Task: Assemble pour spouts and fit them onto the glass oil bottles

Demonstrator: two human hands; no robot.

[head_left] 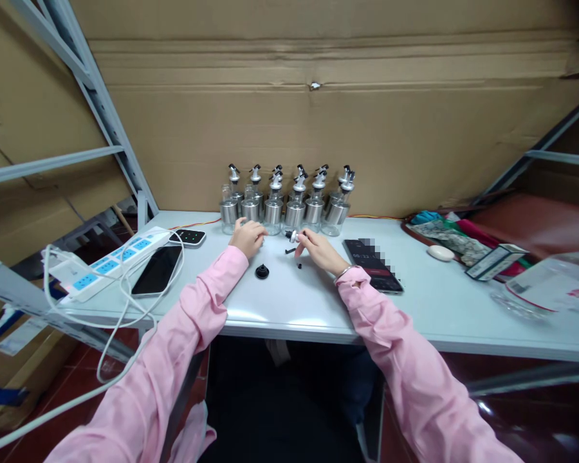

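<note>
My left hand (248,237) rests on the white table (289,302) with fingers curled, just in front of a row of several small glass and steel dispenser bottles (287,204) with pour spouts. My right hand (317,249) pinches a small silver and black spout cap (293,236) near the bottles. A black round stopper (262,272) lies between my wrists, and two tiny black pieces (290,251) lie by my right fingers. Both arms wear pink sleeves.
A white power strip (110,260) with cables, a black phone (157,270) and a small black device (188,237) lie at left. Another phone (374,265) lies at right, beyond it a white oval object (440,253), a small box (495,260) and cloth. Cardboard lines the back.
</note>
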